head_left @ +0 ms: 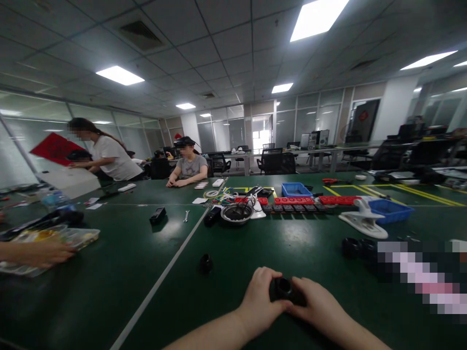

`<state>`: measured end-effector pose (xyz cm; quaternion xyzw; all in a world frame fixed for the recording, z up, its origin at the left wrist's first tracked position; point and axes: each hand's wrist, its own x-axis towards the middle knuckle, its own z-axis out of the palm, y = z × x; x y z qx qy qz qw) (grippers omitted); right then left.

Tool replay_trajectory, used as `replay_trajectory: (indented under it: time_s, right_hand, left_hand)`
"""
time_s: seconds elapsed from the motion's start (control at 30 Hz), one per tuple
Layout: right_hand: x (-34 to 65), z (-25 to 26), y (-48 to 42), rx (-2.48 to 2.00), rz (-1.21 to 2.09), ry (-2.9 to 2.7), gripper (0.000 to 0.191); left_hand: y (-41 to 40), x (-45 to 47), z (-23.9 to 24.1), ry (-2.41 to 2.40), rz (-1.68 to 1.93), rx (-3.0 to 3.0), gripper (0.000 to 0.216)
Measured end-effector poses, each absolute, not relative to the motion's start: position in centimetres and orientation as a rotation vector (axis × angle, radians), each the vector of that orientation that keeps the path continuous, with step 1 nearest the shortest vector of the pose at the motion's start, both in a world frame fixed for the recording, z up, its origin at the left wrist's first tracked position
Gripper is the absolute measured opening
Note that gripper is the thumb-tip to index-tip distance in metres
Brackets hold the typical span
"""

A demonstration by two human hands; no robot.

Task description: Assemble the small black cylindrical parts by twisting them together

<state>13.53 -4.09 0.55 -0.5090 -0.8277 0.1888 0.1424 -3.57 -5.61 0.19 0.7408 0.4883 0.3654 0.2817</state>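
From here I see the left hand and right hand curled onto a black hollow part, seemingly light, stiff, slick, best gripped by its sides.

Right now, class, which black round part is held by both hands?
The black part between the left hand and right hand; the lone part to their left and the pair to their right lie untouched on the table.

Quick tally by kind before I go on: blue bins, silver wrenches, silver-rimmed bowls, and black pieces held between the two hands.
Blue bins: 2
Silver wrench: 1
Silver-rimmed bowl: 1
Black piece between left hand and right hand: 1
Total: 5
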Motion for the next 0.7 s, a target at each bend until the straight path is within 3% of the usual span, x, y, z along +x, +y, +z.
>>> replay_trajectory:
  time_s: [0.13,0.3,0.37,0.53,0.7]
  right_hand:
    - [13.0,1.2,-4.8,-1.538,0.318,-2.387,0.028]
    - [14.6,1.5,-4.5,-1.298,0.595,-2.302,0.071]
    - [15.2,1.4,-4.2,-1.199,0.731,-2.357,0.067]
    - [15.7,1.1,-3.3,-1.124,0.791,-2.448,0.033]
    - [14.6,0.4,-3.5,-1.324,0.684,-2.357,0.034]
  left_hand:
    - [-5.5,-3.3,0.3,1.345,0.972,1.982,0.044]
    - [-4.9,-4.0,1.0,1.165,0.856,2.085,0.04]
    - [-4.6,-4.4,1.1,1.091,0.775,2.067,0.041]
    - [-4.2,-4.7,1.1,1.018,0.726,2.042,0.046]
    - [-4.8,-3.9,0.9,1.137,0.794,2.035,0.041]
